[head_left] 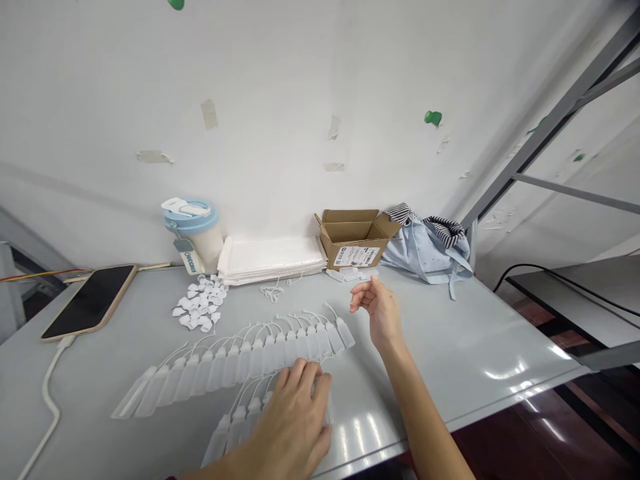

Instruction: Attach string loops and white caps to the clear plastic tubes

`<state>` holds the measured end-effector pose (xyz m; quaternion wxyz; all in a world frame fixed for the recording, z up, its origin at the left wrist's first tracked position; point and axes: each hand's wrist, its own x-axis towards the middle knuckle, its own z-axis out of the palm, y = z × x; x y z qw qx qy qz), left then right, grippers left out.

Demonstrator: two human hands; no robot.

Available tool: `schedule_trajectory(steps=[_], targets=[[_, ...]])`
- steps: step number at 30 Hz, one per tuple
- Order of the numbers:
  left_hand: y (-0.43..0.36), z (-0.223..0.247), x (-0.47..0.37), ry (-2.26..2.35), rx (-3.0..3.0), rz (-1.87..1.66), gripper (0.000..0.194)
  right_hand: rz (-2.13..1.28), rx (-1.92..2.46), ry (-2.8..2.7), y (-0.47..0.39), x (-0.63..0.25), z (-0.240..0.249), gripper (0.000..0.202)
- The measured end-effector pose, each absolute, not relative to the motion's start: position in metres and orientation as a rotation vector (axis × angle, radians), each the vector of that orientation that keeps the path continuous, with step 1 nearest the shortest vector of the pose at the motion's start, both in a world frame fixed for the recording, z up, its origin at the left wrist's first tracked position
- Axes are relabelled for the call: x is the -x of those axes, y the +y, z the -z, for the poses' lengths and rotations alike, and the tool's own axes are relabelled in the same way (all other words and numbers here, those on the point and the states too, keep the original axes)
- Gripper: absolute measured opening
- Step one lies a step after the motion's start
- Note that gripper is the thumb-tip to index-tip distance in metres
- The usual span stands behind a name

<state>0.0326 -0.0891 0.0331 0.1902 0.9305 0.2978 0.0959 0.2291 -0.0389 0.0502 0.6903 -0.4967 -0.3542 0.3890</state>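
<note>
Across the bench (440, 363), two rows of tubes. Far row (279, 350): long, slanting from near left to far right, tubes side by side, thin tails pointing mostly away. Near row (237, 425): shorter, partly covered by the left hand.

Left hand (296, 420): over the near row, fingers bent down; a translucent edge shows beside it. Grip hidden by the back of the hand; cannot tell whether it grasps a tube. Right hand (384, 317): raised by the far row's right end, fingers loosely curled; grip released, nothing visible inside.

Handling, as judged: light fingertip contact on the tube bodies; tails kept free of neighbours; edges squared without nudging the far row.

Materials: tubes, frosted, flattish plastic, narrow-necked. Caps (199, 308), white, small, heaped far left. Cords (271, 292), white, loosely tangled. Envelopes (273, 258), white, smooth, stacked. Box (345, 251), brown card, flaps up. Cloth (417, 252), pale blue, soft, stripe-trimmed. Bench, grey, glossy, reflecting light.
</note>
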Motion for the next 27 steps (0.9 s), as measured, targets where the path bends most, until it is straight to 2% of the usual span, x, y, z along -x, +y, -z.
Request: schedule_trajectory(steps=[4, 10, 17, 23, 27], targets=[[-0.09, -0.034, -0.031, 0.865, -2.644, -0.102, 0.033, -0.867, 1.113, -0.802, -0.039, -0.229, -0.049, 0.044], [-0.092, -0.027, -0.03, 0.881, -2.702, -0.201, 0.027, -0.863, 1.125, -0.797, -0.039, -0.228, -0.05, 0.045], [-0.087, -0.041, -0.028, 0.942, -2.542, -0.164, 0.046, -0.728, 1.251, -0.868, -0.037, -0.232, -0.046, 0.038], [-0.039, -0.05, -0.004, 1.121, -2.386, -0.436, 0.031, -0.55, 1.471, -1.027, -0.029, -0.237, -0.034, 0.03], [0.006, -0.054, 0.01, 1.294, -2.378, -0.378, 0.027, -0.348, 1.632, -1.204, -0.021, -0.246, -0.021, 0.023]])
